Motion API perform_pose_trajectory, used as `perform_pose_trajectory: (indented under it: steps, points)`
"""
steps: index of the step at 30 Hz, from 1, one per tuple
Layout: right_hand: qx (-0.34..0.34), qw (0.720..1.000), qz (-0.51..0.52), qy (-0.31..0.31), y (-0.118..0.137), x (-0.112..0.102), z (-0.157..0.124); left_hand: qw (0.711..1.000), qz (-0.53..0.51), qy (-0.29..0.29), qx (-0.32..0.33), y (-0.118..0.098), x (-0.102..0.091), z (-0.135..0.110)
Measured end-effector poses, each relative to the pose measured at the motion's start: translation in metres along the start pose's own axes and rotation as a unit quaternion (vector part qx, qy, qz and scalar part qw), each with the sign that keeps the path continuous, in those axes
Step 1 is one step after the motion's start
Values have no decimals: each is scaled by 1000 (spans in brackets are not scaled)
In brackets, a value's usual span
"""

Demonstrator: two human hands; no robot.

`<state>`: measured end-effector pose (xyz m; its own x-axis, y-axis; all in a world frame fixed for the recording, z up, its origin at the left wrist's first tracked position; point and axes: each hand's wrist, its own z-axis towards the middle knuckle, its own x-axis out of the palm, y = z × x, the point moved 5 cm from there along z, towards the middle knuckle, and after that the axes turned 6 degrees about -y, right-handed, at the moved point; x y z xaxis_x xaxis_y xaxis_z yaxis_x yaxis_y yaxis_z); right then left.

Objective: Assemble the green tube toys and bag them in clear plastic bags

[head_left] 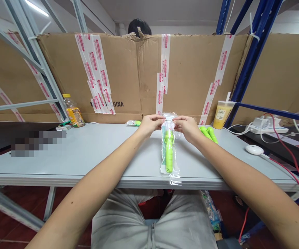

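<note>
A clear plastic bag (174, 166) lies lengthwise on the table, its lower end reaching the front edge. Inside it sits a bright green tool-like piece with a long handle (169, 155), beside a strip of teal-printed material; its exact kind is unclear. My left hand (151, 125) pinches the bag's upper left corner between thumb and fingers. On the opposite corner, my right hand (187, 127) has a similar pinch. Two loose green handle-shaped pieces (208, 134) rest just right of my right hand, partly hidden by the forearm.
At the back lies a small green packet (133, 122). A juice bottle (75, 112) stands back left, a yellow drink cup (222, 116) back right. A white mouse-like device (254, 149) with a red cable lies right. Cardboard (128, 69) walls the rear; a person's head shows behind it.
</note>
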<state>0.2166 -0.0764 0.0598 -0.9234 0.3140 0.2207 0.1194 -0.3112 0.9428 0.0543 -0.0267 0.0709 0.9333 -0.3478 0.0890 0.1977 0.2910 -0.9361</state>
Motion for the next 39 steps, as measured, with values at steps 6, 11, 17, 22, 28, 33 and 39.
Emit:
perform_pose_trajectory:
  steps: [6,11,17,22,28,33,39]
  points:
    - [-59,997,-42,12,6,3,-5,999,-35,21,13,-3,3,-3]
    - [-82,995,-50,18,2,4,-3,999,-40,23,15,-2,4,-4]
    - [-125,992,-13,27,1,4,1,998,-56,27,23,-3,5,-3]
    - [-103,992,62,29,-2,5,2,997,-58,27,33,-5,5,-4]
    - [-91,992,88,28,-4,5,4,997,-49,34,47,-5,6,-3]
    - [-102,990,92,12,-4,4,5,996,-17,47,72,-7,7,-3]
    - [-124,991,56,10,-4,3,5,992,35,50,111,-14,9,-8]
